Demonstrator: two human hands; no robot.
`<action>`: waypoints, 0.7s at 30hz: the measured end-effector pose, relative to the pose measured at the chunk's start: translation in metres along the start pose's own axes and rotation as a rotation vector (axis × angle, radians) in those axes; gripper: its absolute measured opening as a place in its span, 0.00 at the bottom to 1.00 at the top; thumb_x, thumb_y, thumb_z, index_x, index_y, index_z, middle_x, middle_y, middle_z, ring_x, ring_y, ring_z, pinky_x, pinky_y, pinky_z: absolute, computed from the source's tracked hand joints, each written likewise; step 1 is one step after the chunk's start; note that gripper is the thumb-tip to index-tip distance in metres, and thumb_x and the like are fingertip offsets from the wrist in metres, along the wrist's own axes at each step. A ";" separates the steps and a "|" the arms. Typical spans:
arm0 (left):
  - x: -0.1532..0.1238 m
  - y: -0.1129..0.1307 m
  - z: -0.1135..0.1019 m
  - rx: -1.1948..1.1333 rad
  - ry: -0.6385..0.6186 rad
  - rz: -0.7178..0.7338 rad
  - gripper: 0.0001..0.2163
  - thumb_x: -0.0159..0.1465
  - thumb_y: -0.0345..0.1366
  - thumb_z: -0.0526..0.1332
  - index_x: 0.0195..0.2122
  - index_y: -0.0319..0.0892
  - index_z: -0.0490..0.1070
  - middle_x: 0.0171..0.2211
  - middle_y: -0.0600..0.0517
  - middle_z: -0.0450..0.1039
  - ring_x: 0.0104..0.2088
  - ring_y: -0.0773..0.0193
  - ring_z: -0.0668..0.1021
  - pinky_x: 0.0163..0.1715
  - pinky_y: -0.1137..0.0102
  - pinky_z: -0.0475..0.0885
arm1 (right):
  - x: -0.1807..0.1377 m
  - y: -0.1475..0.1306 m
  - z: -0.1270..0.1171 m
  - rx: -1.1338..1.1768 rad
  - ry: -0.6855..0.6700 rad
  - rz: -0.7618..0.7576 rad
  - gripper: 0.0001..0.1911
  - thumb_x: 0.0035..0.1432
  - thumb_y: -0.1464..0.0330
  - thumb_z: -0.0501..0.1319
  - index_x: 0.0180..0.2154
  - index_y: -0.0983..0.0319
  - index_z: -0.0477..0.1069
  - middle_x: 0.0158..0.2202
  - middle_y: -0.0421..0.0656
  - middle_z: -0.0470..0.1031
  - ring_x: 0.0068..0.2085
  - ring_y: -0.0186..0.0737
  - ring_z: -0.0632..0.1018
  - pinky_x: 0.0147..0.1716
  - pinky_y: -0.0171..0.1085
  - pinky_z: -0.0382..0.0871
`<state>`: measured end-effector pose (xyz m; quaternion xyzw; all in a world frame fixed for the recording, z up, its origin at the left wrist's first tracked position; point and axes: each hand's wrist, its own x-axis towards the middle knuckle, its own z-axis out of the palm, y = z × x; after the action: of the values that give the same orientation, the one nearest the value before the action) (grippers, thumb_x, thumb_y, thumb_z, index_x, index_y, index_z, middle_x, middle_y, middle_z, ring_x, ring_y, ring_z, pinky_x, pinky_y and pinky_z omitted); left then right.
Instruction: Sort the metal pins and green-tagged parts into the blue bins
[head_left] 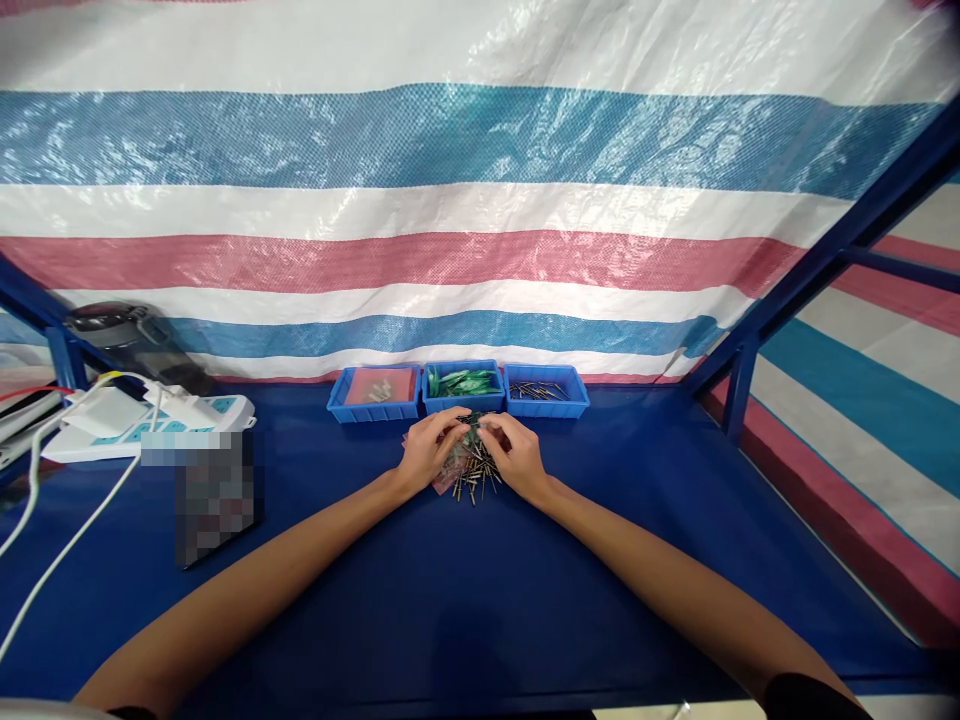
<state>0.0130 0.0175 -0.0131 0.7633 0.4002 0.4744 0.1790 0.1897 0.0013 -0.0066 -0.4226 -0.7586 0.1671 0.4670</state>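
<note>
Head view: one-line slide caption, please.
Left hand and right hand over loose thin metallic pieces, before three blue bins.

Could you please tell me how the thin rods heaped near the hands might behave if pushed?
The rods would probably scatter, since they lie loose at many angles. Being slim and straight, some may roll. Their metallic look suggests they are stiff.

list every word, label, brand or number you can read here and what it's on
None can be read.
Power strip: any markings are too small to read.
Flat dark object: pixelated, so nothing is legible.
Dark bottle: no legible lettering.
Blue bins and thin metal pieces: no legible text.
</note>
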 end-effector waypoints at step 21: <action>0.006 0.008 -0.003 0.149 0.019 0.155 0.07 0.63 0.38 0.59 0.37 0.41 0.73 0.32 0.52 0.76 0.30 0.68 0.76 0.33 0.74 0.70 | 0.002 0.000 0.000 0.149 0.154 0.009 0.08 0.62 0.66 0.54 0.34 0.62 0.69 0.28 0.41 0.69 0.26 0.33 0.68 0.28 0.33 0.64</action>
<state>0.0153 0.0167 -0.0033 0.7987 0.3759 0.4629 0.0807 0.1895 0.0026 -0.0049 -0.4018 -0.7040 0.1923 0.5531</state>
